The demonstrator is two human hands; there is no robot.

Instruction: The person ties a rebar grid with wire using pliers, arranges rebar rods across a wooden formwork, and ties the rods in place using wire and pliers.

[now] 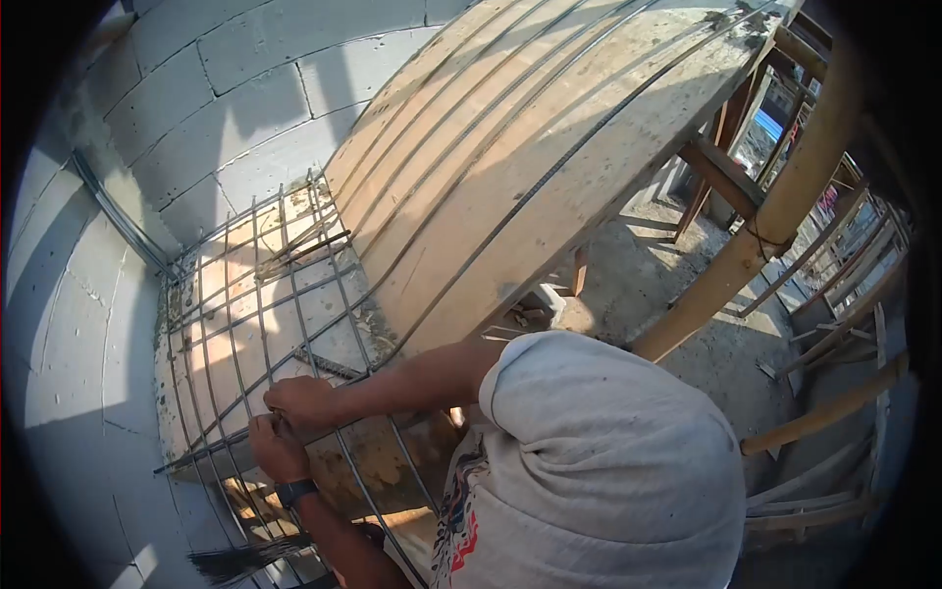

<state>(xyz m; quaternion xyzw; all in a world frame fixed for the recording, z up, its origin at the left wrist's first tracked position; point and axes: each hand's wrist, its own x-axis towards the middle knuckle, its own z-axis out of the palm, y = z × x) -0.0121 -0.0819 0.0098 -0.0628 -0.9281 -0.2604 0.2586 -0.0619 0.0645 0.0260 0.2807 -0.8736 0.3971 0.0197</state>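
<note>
My right hand (299,402) is closed, its fingers curled in just above a crossing of the steel rebar grid (231,339). Right below it, my left hand (278,450), with a dark watch on the wrist, is closed at the same spot, and the two nearly touch. A small dark bit shows between them; what either hand holds is too small or hidden to name. Near my left forearm lies a bundle of thin black wire (245,560). The grid rests over a plywood formwork platform (334,309).
A sloping plywood form (471,187) with long rebars rises to the upper right. Grey block walls (255,79) stand at the left and back. A bamboo pole (726,260) crosses at the right, above a concrete floor (628,255). Rebars extend past the platform's near edge.
</note>
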